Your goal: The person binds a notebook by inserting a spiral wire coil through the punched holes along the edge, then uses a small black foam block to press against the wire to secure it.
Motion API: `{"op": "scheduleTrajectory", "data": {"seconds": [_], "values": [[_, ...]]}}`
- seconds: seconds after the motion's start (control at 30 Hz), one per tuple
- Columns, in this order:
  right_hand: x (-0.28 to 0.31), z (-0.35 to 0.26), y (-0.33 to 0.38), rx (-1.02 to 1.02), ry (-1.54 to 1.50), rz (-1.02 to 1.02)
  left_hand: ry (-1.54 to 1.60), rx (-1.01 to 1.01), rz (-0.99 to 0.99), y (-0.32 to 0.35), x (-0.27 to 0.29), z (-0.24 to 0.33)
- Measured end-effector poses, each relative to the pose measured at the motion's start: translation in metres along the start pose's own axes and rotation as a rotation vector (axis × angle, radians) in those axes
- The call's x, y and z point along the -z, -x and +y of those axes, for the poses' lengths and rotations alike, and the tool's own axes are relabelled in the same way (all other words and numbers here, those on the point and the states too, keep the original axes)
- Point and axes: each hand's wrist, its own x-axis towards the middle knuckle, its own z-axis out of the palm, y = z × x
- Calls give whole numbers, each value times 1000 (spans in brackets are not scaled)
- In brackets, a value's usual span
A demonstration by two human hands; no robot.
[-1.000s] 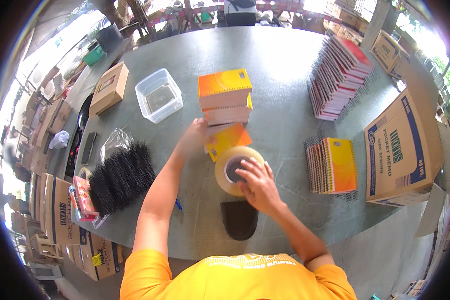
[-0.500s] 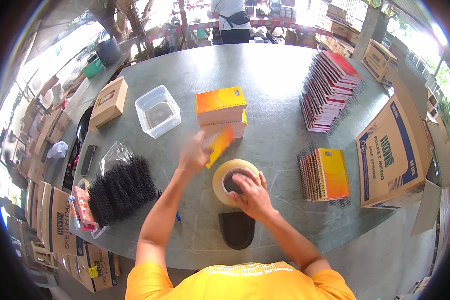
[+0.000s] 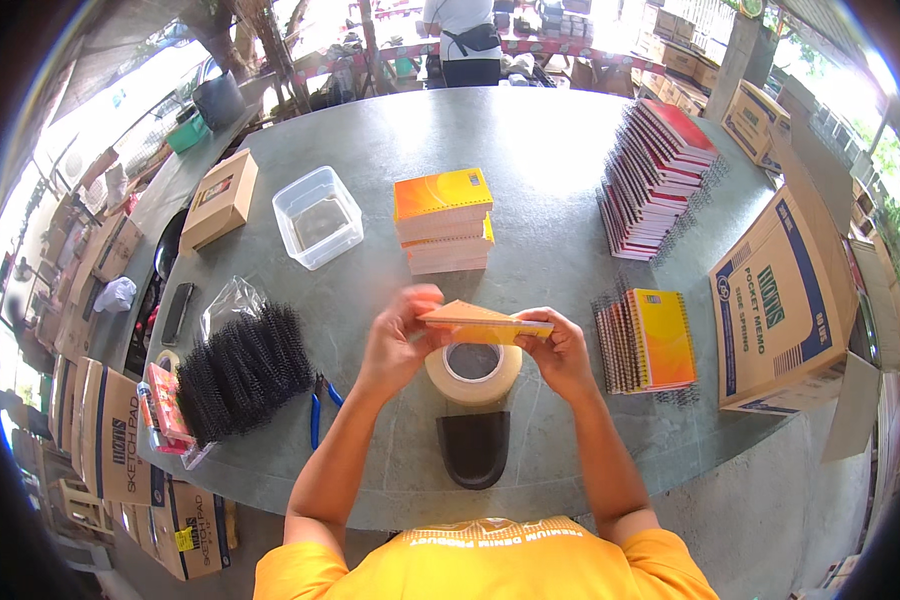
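Both my hands hold one yellow-orange memo pad (image 3: 485,328) above the tape roll, seen nearly edge-on. My left hand (image 3: 400,338) grips its left end, slightly blurred, while my right hand (image 3: 562,352) pinches its right end. Beneath it lies a wide roll of clear tape (image 3: 505,385), partly hidden by the pad. Closer to me is a dark, rounded flat piece (image 3: 473,450). Farther off stands a stack of similar memo pads (image 3: 442,220) with no coils visible. Blue-handled pliers (image 3: 317,420) rest left of my left forearm.
Black spiral coils (image 3: 245,375) lie on the left. A clear plastic tub (image 3: 317,220) and a cardboard box (image 3: 220,200) sit farther back. To the right are coil-bound memo pads (image 3: 662,340), red spiral notebooks (image 3: 655,185) and a large open carton (image 3: 785,300). Someone stands beyond the table.
My left hand has brought the memo pad nearer, away from the stack. My right hand has left the tape roll and taken the pad's right end. The pliers are now uncovered.
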Motion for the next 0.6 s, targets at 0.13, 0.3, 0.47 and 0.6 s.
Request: {"op": "scheduleTrajectory", "data": {"seconds": [0.13, 0.3, 0.47, 0.6], "values": [[0, 6, 7, -124, -123, 103, -75, 182, -88, 15, 0, -14], [9, 19, 6, -124, 11, 44, -32, 141, -45, 10, -12, -18], [-3, -4, 2, -141, -132, 90, -252, 26, -22, 9, -9, -8], [-5, 23, 9, -195, -214, 139, -212, -27, 18, 13, -12, -18]]}}
